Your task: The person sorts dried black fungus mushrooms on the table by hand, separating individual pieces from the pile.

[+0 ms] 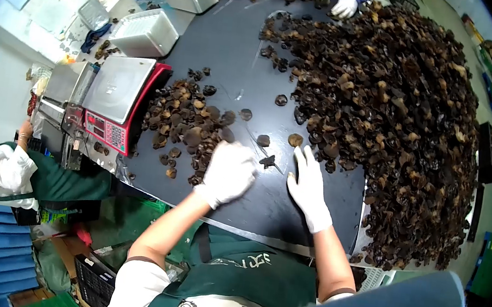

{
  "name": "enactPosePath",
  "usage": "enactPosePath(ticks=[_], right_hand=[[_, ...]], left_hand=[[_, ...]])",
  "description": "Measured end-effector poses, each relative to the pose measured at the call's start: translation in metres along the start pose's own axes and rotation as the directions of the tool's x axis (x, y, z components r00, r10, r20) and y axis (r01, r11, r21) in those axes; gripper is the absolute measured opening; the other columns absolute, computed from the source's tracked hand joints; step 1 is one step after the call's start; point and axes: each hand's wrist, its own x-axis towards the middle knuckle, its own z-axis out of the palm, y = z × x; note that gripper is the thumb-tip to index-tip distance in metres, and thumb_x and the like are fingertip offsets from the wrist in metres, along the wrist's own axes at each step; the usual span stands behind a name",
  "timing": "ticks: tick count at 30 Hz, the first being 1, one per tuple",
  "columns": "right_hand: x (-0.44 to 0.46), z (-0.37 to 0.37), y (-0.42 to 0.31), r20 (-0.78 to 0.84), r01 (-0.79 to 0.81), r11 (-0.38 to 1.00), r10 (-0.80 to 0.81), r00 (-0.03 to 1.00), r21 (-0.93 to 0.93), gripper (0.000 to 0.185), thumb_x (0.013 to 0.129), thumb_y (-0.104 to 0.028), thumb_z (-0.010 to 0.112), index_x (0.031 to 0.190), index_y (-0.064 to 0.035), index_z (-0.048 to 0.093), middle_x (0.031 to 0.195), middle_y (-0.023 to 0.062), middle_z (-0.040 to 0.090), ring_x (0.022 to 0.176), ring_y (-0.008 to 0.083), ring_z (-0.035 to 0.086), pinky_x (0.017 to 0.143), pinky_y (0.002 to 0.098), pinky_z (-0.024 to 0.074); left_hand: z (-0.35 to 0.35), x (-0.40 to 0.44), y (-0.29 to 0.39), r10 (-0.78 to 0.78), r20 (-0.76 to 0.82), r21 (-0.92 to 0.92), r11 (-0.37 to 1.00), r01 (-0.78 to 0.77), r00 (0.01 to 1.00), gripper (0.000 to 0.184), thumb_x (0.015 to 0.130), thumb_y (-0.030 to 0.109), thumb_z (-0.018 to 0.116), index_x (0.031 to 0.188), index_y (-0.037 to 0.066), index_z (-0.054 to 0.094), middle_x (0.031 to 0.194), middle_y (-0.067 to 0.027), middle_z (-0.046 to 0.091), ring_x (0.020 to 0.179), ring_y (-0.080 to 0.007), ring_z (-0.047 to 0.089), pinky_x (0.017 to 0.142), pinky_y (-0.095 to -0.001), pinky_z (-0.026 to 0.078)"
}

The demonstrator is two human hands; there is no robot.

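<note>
Lying on blk tabletop (222, 46): brn fungus heap (398, 111); red scale (118, 90), co-worker (61, 180) L

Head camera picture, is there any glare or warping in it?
Head view: wide-angle warping, corners black; head view, upper left: washed-out brightness; head view, middle: pale sheen on the dark tabletop between left hand and right hand.

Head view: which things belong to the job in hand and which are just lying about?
Likely in the job: left hand, right hand, small pile, big pile, tabletop.

Seemingly lying about: navy cloth, floor crate.
</note>
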Motion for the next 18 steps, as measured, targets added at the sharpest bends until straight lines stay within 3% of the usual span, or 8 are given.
enactPosePath(ticks=[2,6,8,10,11,12,14,18], right_hand=[[0.031,0.017,-0.004,0.120,-0.051,0.985,0.072,0.990,-0.165,0.062,0.082,-0.010,0.066,0.140,0.0002,0.047,0.134,0.0269,0.050,0.108,0.0406,0.056,0.094,0.0462,0.0474],[0.062,0.068,-0.011,0.191,0.050,0.989,-0.077,0.979,0.141,0.060,0.078,-0.006,0.064,0.135,0.0012,0.049,0.126,0.0239,0.054,0.107,0.0393,0.056,0.093,0.0457,0.0475],[0.064,0.086,-0.029,0.181,0.090,0.933,-0.161,0.970,0.350,0.059,0.078,-0.001,0.060,0.135,-0.0050,0.052,0.123,0.0188,0.058,0.105,0.0343,0.061,0.091,0.0437,0.0511],[0.074,0.050,-0.064,0.464,-0.197,0.799,-0.113,0.878,0.568,0.061,0.082,0.005,0.055,0.141,-0.0059,0.049,0.130,0.0160,0.056,0.106,0.0260,0.060,0.094,0.0338,0.0490],[0.075,0.045,-0.067,0.428,-0.195,0.755,-0.124,0.895,0.626,0.062,0.083,0.003,0.056,0.143,-0.0080,0.048,0.132,0.0119,0.055,0.102,0.0203,0.057,0.091,0.0305,0.0487],[0.077,0.039,-0.070,0.239,-0.042,0.789,-0.135,0.962,0.613,0.056,0.081,-0.002,0.058,0.137,-0.0090,0.056,0.125,0.0155,0.063,0.093,0.0255,0.066,0.086,0.0364,0.0539],[0.075,0.030,-0.059,0.172,-0.060,0.781,-0.061,0.983,0.621,0.052,0.082,-0.002,0.058,0.135,-0.0079,0.057,0.125,0.0150,0.063,0.094,0.0236,0.065,0.087,0.0353,0.0535],[0.063,-0.005,-0.038,0.302,-0.285,0.775,0.128,0.945,0.564,0.039,0.089,-0.002,0.060,0.127,-0.0059,0.061,0.111,0.0089,0.066,0.085,0.0150,0.060,0.077,0.0275,0.0498]], left_hand=[[0.033,-0.016,0.024,0.289,-0.116,-0.238,0.921,-0.309,0.950,0.013,0.079,0.020,0.065,0.089,0.011,0.064,0.097,-0.0095,0.060,0.089,-0.0296,0.057,0.074,-0.0437,0.044],[0.100,-0.056,0.041,0.428,-0.040,-0.223,0.877,-0.426,0.903,0.039,0.085,0.022,0.065,0.121,0.008,0.064,0.134,-0.0196,0.056,0.129,-0.0365,0.050,0.110,-0.0522,0.038],[0.113,-0.052,0.042,0.320,-0.056,-0.275,0.906,-0.323,0.946,0.040,0.088,0.024,0.061,0.125,0.007,0.063,0.138,-0.0197,0.054,0.131,-0.0375,0.048,0.113,-0.0535,0.035],[0.123,-0.044,0.030,0.257,-0.044,-0.206,0.943,-0.260,0.965,0.041,0.091,0.026,0.058,0.127,0.007,0.062,0.138,-0.0211,0.053,0.131,-0.0397,0.047,0.114,-0.0546,0.033],[0.137,-0.038,0.020,0.173,0.003,-0.310,0.936,-0.163,0.985,0.045,0.092,0.025,0.051,0.132,0.005,0.060,0.141,-0.0224,0.051,0.137,-0.0408,0.042,0.120,-0.0567,0.022],[0.123,-0.018,0.015,0.080,0.103,-0.197,0.979,-0.059,0.991,0.047,0.093,0.025,0.050,0.136,0.004,0.055,0.142,-0.0223,0.050,0.140,-0.0388,0.038,0.121,-0.0565,0.019],[0.086,0.016,0.003,-0.078,0.238,0.063,0.996,0.065,0.968,0.050,0.095,0.026,0.048,0.140,0.005,0.051,0.144,-0.0183,0.050,0.144,-0.0345,0.033,0.122,-0.0583,0.015],[0.052,0.061,-0.057,-0.249,0.201,0.245,0.949,0.197,0.948,0.042,0.097,0.026,0.046,0.137,0.019,0.058,0.153,-0.0046,0.044,0.146,-0.0308,0.031,0.115,-0.0721,0.014]])
